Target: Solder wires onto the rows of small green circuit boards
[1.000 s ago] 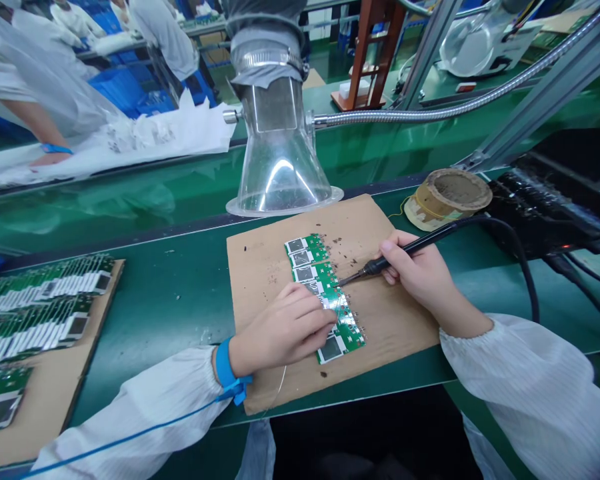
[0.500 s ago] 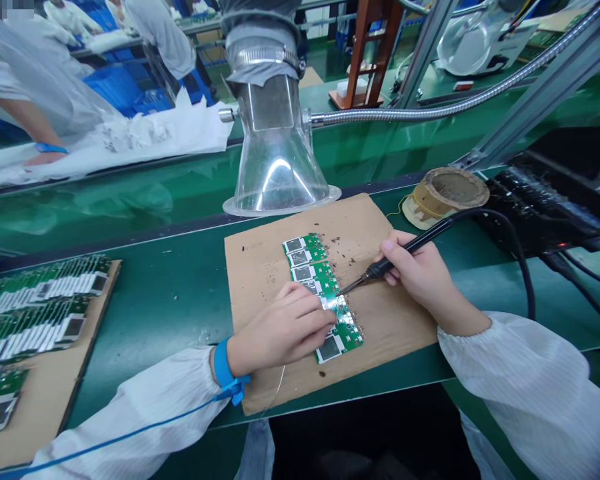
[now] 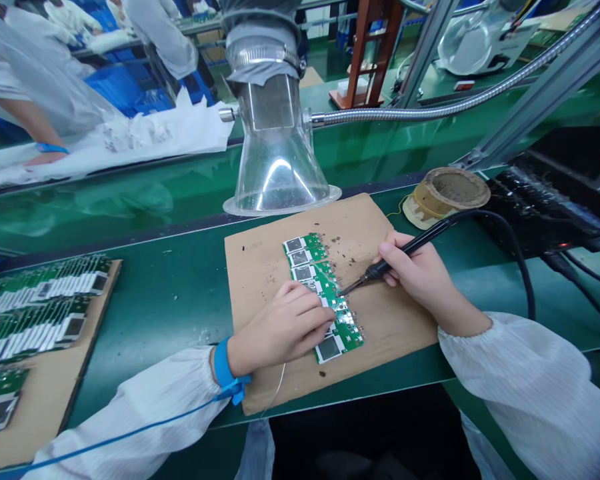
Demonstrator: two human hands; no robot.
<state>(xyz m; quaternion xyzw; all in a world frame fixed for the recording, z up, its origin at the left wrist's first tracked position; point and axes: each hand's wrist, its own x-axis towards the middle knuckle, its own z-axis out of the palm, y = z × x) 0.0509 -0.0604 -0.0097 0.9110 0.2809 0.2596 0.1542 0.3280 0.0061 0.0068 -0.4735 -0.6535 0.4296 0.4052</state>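
Note:
My right hand is closed round the black handle of a soldering iron, whose tip meets the edge of a green circuit board near the middle of a row of circuit boards. Between the fingertips of my left hand is a thin solder wire; its tail hangs out below the palm and its front end is close to the iron's tip. This hand rests over the row and hides part of several boards. The boards lie side by side on a brown cardboard sheet with dark specks on it.
A clear fume hood hangs just behind the cardboard. On the right stand a round tan container and a black box with cables. More boards fill a cardboard at left. Across the bench, a person's hand rests on white sheeting.
My left hand has shifted very slightly left, its fingertips drawing back a little from the boards' edge. The soldering iron stays almost in place.

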